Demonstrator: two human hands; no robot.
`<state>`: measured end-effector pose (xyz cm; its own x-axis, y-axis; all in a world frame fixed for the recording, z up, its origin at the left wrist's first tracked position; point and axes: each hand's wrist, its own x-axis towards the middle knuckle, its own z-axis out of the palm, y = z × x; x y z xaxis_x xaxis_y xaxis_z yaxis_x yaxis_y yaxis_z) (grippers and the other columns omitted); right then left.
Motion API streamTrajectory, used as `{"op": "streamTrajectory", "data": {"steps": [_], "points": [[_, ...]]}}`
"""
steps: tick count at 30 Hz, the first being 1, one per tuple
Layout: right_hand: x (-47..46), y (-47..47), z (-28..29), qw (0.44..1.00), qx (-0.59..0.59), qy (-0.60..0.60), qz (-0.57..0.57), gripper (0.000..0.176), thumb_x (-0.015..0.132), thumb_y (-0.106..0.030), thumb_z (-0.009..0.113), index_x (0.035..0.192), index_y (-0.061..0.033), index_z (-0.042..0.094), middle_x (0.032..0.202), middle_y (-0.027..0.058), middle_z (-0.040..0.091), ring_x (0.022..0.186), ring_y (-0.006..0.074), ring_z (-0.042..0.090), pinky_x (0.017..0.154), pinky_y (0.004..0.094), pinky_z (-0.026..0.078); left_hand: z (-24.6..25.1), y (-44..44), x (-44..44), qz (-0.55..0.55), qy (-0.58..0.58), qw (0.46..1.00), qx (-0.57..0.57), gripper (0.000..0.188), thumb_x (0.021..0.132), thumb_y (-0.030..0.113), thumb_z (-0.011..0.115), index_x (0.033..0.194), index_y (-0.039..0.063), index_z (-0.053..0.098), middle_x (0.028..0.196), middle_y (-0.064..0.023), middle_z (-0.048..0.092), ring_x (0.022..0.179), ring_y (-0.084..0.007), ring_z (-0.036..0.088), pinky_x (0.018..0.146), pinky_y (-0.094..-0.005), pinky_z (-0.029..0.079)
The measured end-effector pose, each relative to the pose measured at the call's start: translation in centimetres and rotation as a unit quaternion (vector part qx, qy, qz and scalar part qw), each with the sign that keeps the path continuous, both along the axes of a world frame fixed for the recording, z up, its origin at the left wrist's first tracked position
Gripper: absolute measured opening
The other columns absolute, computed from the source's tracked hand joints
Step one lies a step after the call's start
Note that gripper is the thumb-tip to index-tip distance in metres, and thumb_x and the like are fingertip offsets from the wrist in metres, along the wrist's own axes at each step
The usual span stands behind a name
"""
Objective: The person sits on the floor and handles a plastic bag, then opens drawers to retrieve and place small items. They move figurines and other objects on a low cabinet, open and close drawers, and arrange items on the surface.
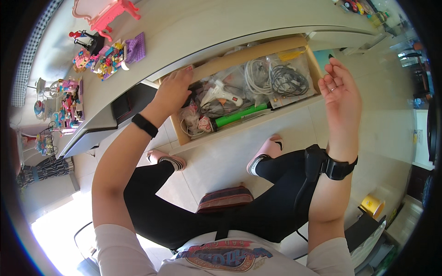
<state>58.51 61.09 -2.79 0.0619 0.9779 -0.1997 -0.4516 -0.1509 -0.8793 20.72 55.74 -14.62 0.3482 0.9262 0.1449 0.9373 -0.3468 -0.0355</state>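
Note:
A pulled-out drawer (221,138) lies before me, full of bagged items. My left hand (175,90) rests at its left end, fingers over the far corner; what the fingertips touch is partly hidden. My right hand (340,88) is raised just right of the drawer, palm up, fingers loosely curled with a small dark-tipped thing at the fingertips. Inside the drawer are a white glue gun (221,95), a coiled white cable (255,77), a coiled dark cable (288,81), a bright green tube (241,115) and a long cardboard piece (241,58) along the back.
Above the drawer runs a pale desktop (207,20) with a pink toy table (107,17), toy-brick builds (110,60) and a purple baseplate (135,47) at the left. A striped bag (225,199) is on the floor under me. A yellow container (372,206) stands at the lower right.

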Motion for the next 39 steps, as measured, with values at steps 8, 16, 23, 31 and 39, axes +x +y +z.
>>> {"op": "streamTrajectory", "data": {"steps": [8, 16, 23, 31, 39], "points": [[1.2, 0.4, -0.5, 0.999, -0.019, 0.017, -0.021, 0.021, 0.092, -0.012, 0.058, 0.110, -0.0020, 0.063, 0.091, 0.0031, 0.066, 0.078, 0.0092, 0.059, 0.078, 0.0270, 0.050, -4.1, 1.7, -0.8, 0.104, 0.077, 0.989, -0.073, 0.058, 0.084, 0.009, 0.059, 0.138, 0.016, 0.042, 0.106, -0.0120, 0.058, 0.101, -0.0305, 0.062, 0.078, -0.0424, 0.054], [0.7, 0.4, -0.1, 0.999, -0.024, 0.021, -0.026, 0.022, 0.091, -0.011, 0.060, 0.110, -0.0018, 0.063, 0.091, 0.0029, 0.063, 0.077, 0.0099, 0.056, 0.078, 0.0290, 0.049, -5.7, 2.7, 0.4, 0.097, 0.221, 0.970, 0.014, 0.045, 0.087, 0.012, 0.053, 0.131, 0.004, 0.047, 0.097, -0.0118, 0.065, 0.076, -0.0259, 0.070, 0.059, -0.0328, 0.058], [1.0, 0.4, -0.5, 0.999, -0.021, 0.020, -0.019, 0.021, 0.091, -0.012, 0.058, 0.108, -0.0018, 0.064, 0.091, 0.0039, 0.066, 0.077, 0.0092, 0.059, 0.078, 0.0269, 0.049, -8.1, 1.8, -1.3, 0.131, 0.373, 0.918, -0.018, 0.048, 0.086, 0.011, 0.053, 0.128, -0.011, 0.048, 0.087, -0.0255, 0.067, 0.068, -0.0266, 0.070, 0.058, -0.0308, 0.058], [1.7, 0.8, -0.2, 0.996, -0.015, 0.030, -0.078, 0.021, 0.091, -0.013, 0.059, 0.108, -0.0018, 0.064, 0.094, 0.0041, 0.064, 0.079, 0.0109, 0.058, 0.079, 0.0282, 0.049, -7.3, 1.6, -0.6, 0.150, 0.289, 0.944, -0.049, 0.063, 0.086, 0.014, 0.056, 0.144, 0.002, 0.035, 0.094, -0.0263, 0.065, 0.070, -0.0319, 0.070, 0.059, -0.0360, 0.058], [1.9, 0.6, 0.0, 0.996, -0.014, 0.040, -0.074, 0.019, 0.092, -0.012, 0.058, 0.107, -0.0024, 0.064, 0.094, 0.0042, 0.064, 0.079, 0.0114, 0.058, 0.080, 0.0278, 0.049, -4.5, 2.5, -0.7, 0.169, 0.153, 0.965, -0.131, 0.058, 0.087, 0.024, 0.063, 0.138, 0.011, 0.038, 0.110, -0.0241, 0.060, 0.078, -0.0367, 0.069, 0.065, -0.0425, 0.057]]}}
